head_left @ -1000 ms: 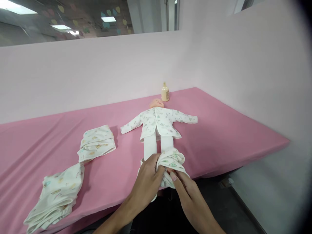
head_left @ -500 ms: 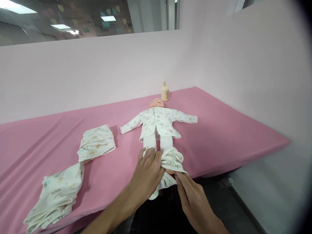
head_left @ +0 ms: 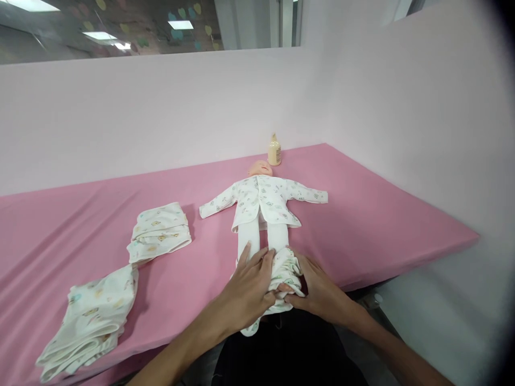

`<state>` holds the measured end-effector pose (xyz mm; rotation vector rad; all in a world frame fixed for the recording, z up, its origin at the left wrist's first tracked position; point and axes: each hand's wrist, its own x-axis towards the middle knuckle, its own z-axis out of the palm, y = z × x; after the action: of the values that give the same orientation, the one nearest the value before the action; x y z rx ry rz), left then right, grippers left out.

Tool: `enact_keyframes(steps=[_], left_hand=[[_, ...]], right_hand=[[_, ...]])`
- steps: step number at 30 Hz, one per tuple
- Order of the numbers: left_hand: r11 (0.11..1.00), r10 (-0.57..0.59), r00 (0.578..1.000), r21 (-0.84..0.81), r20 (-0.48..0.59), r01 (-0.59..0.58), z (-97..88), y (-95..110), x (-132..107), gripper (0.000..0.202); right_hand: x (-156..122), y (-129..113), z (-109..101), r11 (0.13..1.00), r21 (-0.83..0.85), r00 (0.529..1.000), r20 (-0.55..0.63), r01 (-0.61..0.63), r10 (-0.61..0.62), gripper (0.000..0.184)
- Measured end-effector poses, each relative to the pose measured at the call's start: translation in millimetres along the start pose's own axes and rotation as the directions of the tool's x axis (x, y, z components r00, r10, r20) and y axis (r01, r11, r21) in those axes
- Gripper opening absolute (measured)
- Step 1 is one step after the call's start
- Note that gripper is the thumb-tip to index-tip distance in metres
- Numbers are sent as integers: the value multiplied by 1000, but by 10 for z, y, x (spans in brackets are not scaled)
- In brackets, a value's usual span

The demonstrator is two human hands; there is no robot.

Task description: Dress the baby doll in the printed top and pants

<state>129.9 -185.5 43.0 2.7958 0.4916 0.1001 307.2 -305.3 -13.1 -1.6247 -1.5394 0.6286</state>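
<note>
A baby doll (head_left: 260, 168) lies on its back, dressed in a white printed jacket (head_left: 265, 198) with the sleeves spread wide. Its white legs (head_left: 277, 235) point towards me. Printed baby pants (head_left: 284, 276) are bunched around the lower legs, and one foot end pokes out below. My left hand (head_left: 251, 281) lies across the legs, its thumb and fingers closed on the gathered cloth. From the right side, my right hand (head_left: 314, 284) grips the bunched pants between thumb and fingers. Parts of the pants and lower legs are hidden beneath my hands.
A pink sheet (head_left: 362, 225) covers the table. Folded printed cloth (head_left: 161, 230) and another folded stack (head_left: 92, 316) lie on the left. A pump bottle (head_left: 274, 151) stands beyond the doll's head, near the wall (head_left: 181, 112). The table's front edge is close to me.
My right hand has moved up from below the pants to their right side, now wrapped around the bunched cloth. My left hand has shifted slightly. The view has moved a little.
</note>
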Motion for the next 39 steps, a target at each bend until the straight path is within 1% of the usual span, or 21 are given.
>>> enact_keyframes(steps=[2,4,6,9,11,12,15,17,20,22,24,26,29,32,34,36,37,39], left_hand=[[1000,-2,1000,-16,-12,2,14,16,13,74],[999,-20,999,-43,-43,18,30,18,29,78],[996,-55,995,-81,-79,49,39,6,52,76],[984,-137,983,-135,-120,120,21,-19,90,71],[974,-168,977,-174,-130,144,-32,-42,95,67],[969,-167,979,-204,-120,140,-74,-60,81,65],[936,-134,990,-332,-33,115,-237,-172,-37,59],[902,-148,989,-408,15,141,-335,-298,-164,54],[857,-233,972,-464,37,223,-397,-504,-332,41],[831,-275,959,-483,72,275,-381,-595,-385,34],[811,-303,947,-492,109,316,-342,-628,-387,28],[808,-312,942,-487,125,332,-300,-623,-362,23],[831,-305,940,-439,155,342,-244,-614,-332,18],[852,-277,942,-405,188,332,-196,-650,-337,15],[840,-267,947,-440,177,319,-178,-685,-348,11],[790,-283,951,-531,127,306,-179,-715,-348,7],[754,-295,952,-591,86,287,-184,-728,-340,5],[661,-323,946,-721,-24,207,-197,-758,-302,6]], right_hand=[[69,12,-39,999,47,1000,17,3,-4,77],[122,53,-52,998,69,1000,3,-9,9,81],[165,95,-61,998,67,1000,-24,-9,11,81],[218,103,-94,999,32,998,-59,14,-13,71],[235,62,-138,999,50,998,-56,16,-13,67],[235,37,-170,996,85,999,-45,5,-1,68],[217,1,-312,970,236,998,35,-60,53,70],[213,49,-440,947,306,990,127,-99,62,65],[271,216,-619,912,396,966,259,-108,2,49],[354,322,-682,900,425,964,265,-94,-24,37],[450,370,-691,914,396,968,250,-88,-16,32],[532,359,-666,924,369,957,290,-104,-8,28],[607,310,-623,937,322,907,421,-135,-14,24],[642,308,-601,967,218,876,483,-129,9,24],[654,326,-593,978,176,885,465,-110,16,18],[662,336,-593,986,148,914,406,-71,5,8],[666,335,-598,990,136,928,371,-48,-6,9],[680,326,-617,992,122,951,309,-14,-24,16]])
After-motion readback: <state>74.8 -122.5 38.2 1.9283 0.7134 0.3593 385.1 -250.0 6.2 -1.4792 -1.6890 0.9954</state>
